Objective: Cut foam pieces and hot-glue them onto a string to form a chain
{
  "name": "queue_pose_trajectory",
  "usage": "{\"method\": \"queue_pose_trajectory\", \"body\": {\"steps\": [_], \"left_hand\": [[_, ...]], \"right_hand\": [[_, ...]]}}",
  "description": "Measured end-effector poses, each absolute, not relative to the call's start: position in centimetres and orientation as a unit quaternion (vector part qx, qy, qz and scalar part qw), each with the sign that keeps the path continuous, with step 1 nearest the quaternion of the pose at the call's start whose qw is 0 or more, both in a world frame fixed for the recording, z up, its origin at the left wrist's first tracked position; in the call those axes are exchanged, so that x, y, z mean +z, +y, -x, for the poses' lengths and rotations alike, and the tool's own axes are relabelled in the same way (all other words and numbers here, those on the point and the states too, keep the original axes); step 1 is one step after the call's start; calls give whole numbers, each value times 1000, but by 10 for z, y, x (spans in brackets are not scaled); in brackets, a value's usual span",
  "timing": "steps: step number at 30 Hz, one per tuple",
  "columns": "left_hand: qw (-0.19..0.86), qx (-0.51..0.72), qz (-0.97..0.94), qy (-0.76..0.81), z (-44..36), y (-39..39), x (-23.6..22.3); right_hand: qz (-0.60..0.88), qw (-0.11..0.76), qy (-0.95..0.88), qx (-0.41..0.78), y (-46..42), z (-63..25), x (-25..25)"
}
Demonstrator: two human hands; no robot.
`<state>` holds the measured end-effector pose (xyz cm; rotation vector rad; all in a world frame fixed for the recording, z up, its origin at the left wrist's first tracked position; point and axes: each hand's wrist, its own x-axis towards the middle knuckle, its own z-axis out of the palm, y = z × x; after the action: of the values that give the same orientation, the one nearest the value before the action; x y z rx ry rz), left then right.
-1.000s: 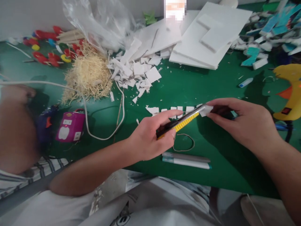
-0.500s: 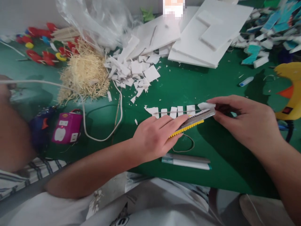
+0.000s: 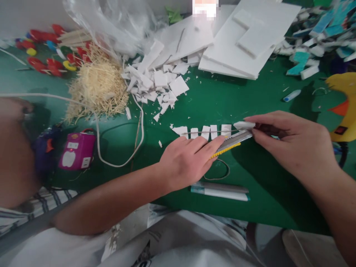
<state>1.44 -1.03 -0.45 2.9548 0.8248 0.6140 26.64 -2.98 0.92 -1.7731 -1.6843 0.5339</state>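
Observation:
My left hand (image 3: 189,159) is closed around a yellow utility knife (image 3: 226,149), its blade pointing right. The blade's tip reaches a white foam piece (image 3: 242,125), which my right hand (image 3: 294,144) pinches between thumb and fingers. Left of that piece, several small foam blocks (image 3: 205,132) lie in a row with a thin grey cord or stick (image 3: 196,132) running across them. A loop of string (image 3: 228,171) rests just below the knife. Nearer the table edge lie a grey strip and a white strip (image 3: 222,192).
Foam scraps (image 3: 160,79) and large foam sheets (image 3: 250,48) lie at the back. To the left are a straw-like pile (image 3: 97,87), a white cable (image 3: 101,155), a magenta box (image 3: 78,151) and another person's arm (image 3: 16,152). A yellow tool (image 3: 343,107) stands at right.
My left hand has shifted slightly right along the knife, covering more of its yellow handle. The right hand still pinches the foam piece. The other person's hand at left has moved slightly right.

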Motion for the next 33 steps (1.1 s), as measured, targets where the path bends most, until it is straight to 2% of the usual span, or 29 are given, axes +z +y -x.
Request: {"method": "queue_pose_trajectory", "body": {"steps": [13,33], "left_hand": [[8,185,-944,272,-14,-8,-5],[15,191,-945,266,-14,-8,-6]], "right_hand": [[674,296,-655,168,-31,-269,9],[675,291,-654,176,-29,-270,9]]}}
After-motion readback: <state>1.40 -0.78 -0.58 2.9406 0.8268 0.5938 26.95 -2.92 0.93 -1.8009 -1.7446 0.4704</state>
